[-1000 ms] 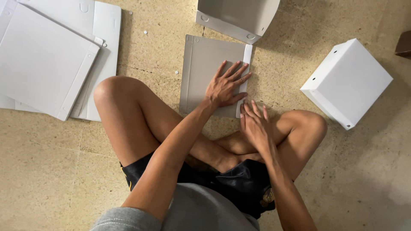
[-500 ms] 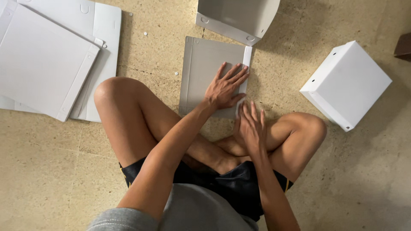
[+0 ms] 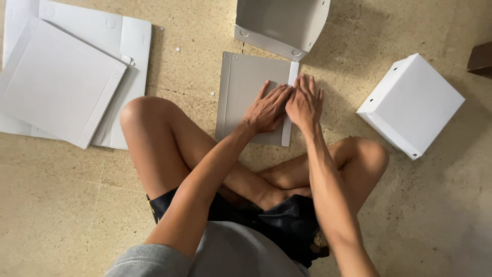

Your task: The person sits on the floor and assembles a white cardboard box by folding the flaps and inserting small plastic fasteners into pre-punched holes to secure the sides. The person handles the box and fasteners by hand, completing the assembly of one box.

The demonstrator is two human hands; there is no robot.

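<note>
I sit cross-legged on the speckled floor (image 3: 66, 215) with a flat grey cardboard panel (image 3: 246, 92) lying in front of my knees, just above the middle of the frame. My left hand (image 3: 267, 109) lies flat on the panel's right half, fingers spread and pointing up and to the right; it presses down and clamps nothing. My right hand (image 3: 304, 102) rests beside it, fingers together and flat over the narrow white flap (image 3: 287, 134) along the panel's right edge. Neither hand grips anything; both are open palms bearing down.

To crease this edge cleanly, I judge it best to let the left palm pin the panel so it cannot slide, and run the right fingers evenly along the whole flap, not at one spot, so the fold line comes straight.

A half-formed open box (image 3: 282, 23) stands just above the panel at the top of the frame. A finished white box (image 3: 412, 105) sits well apart at the right. A stack of flat white sheets (image 3: 61, 77) lies in the upper left.
</note>
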